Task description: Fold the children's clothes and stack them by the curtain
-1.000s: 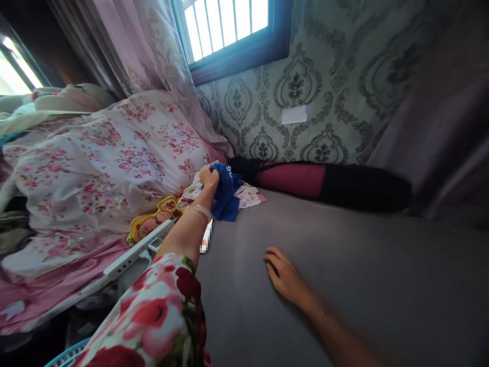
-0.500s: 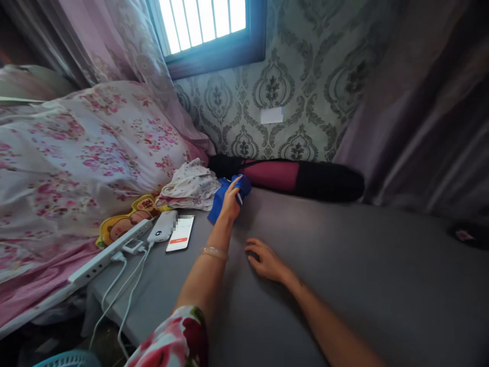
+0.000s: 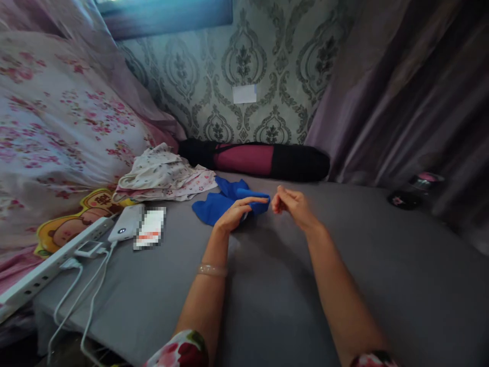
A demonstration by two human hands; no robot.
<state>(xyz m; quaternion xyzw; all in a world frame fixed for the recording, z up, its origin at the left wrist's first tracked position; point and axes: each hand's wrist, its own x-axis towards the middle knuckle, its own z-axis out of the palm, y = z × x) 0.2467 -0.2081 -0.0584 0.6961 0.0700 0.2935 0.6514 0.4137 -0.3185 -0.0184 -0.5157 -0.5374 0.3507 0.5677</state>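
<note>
My left hand [image 3: 235,214] grips a blue piece of clothing [image 3: 210,206], its fingers laid along the fabric's right part. The cloth is crumpled and partly raised from the grey surface; the hand hides some of it. Just to the right of the cloth's edge is my right hand [image 3: 296,206], its fingers curled together above the surface. A small gap shows between it and the cloth, and I see nothing in it. Behind the blue cloth lies a pile of pale patterned clothes [image 3: 164,176].
A phone [image 3: 150,228], a white power bank [image 3: 124,224] and a power strip [image 3: 57,262] with cables lie on the left. A black and dark red long bag [image 3: 244,159] lies along the wall. A dark object with a pink top [image 3: 430,177] stands far right.
My left hand has drawn the blue cloth away from the pale clothes, toward the right. My right hand has risen and closed near the cloth. The view has turned down and right.
</note>
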